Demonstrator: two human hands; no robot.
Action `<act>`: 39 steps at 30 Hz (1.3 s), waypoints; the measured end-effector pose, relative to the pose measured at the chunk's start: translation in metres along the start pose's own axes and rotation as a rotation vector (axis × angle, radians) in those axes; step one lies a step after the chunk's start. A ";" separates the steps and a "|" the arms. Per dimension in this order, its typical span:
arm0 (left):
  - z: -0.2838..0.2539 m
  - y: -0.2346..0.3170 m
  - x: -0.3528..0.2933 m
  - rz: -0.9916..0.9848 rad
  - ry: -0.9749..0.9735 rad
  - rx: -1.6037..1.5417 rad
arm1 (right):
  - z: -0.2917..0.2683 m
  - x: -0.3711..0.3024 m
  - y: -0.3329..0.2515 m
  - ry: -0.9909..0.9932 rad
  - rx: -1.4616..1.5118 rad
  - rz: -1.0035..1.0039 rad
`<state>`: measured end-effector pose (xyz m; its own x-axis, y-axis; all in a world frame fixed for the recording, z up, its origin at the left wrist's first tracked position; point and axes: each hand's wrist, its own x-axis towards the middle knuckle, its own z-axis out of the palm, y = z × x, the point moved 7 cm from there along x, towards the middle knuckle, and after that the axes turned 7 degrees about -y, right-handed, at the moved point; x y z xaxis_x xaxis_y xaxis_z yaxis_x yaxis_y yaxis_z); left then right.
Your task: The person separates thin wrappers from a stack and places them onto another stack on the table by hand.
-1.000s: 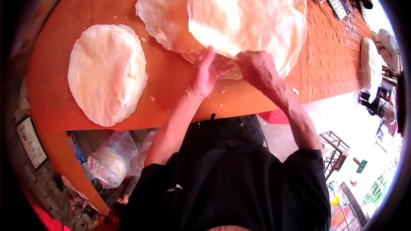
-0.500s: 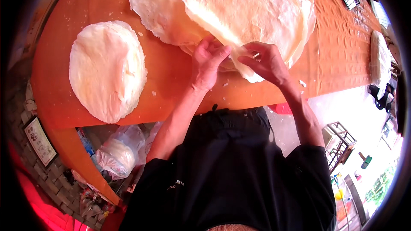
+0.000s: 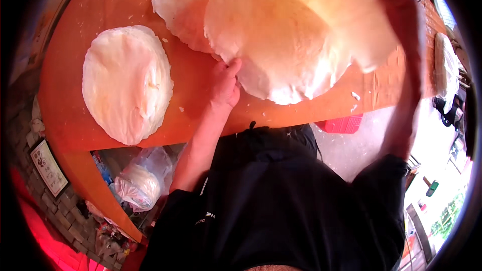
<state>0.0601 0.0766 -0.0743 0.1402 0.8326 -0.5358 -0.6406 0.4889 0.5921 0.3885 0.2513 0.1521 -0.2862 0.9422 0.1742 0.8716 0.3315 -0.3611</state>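
Thin, pale round sheets, like flatbread, lie in an overlapping pile on the orange table. My left hand (image 3: 224, 84) is closed at the near left edge of the top sheet (image 3: 266, 35), thumb and fingers pinching its rim. Beyond it at the far right, my right hand (image 3: 399, 7) is stretched out over a blurred, partly raised sheet (image 3: 346, 15). Its fingers are smeared by motion and partly hidden, so I cannot tell their grip. Under the top sheet, at the left, another sheet (image 3: 183, 15) shows.
A separate oval stack of pale sheets (image 3: 125, 85) lies at the left of the orange table (image 3: 201, 115). Small crumbs dot the tabletop. A white plastic-wrapped bundle (image 3: 444, 65) sits at the right end. Below are a plastic bag (image 3: 140, 185) and a red basket (image 3: 344, 124).
My right hand has swung from beside the left hand to the far right, and sheet material has spread rightward. My left hand has shifted slightly left and down, still at the edge.
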 end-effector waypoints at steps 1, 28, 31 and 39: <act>-0.013 -0.006 0.002 -0.025 0.000 0.045 | -0.039 0.005 0.017 0.042 -0.119 0.020; -0.031 0.004 -0.021 0.123 0.071 -0.005 | 0.134 -0.118 -0.075 -0.053 0.316 0.325; -0.030 -0.002 -0.014 0.122 0.048 0.026 | 0.115 -0.108 0.019 0.022 0.080 0.577; -0.030 0.000 -0.016 0.058 0.186 0.038 | 0.130 -0.108 0.044 0.080 0.004 0.527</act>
<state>0.0348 0.0554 -0.0839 -0.0403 0.7988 -0.6003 -0.6139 0.4542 0.6456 0.4065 0.1702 -0.0017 0.2211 0.9745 0.0372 0.8874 -0.1853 -0.4220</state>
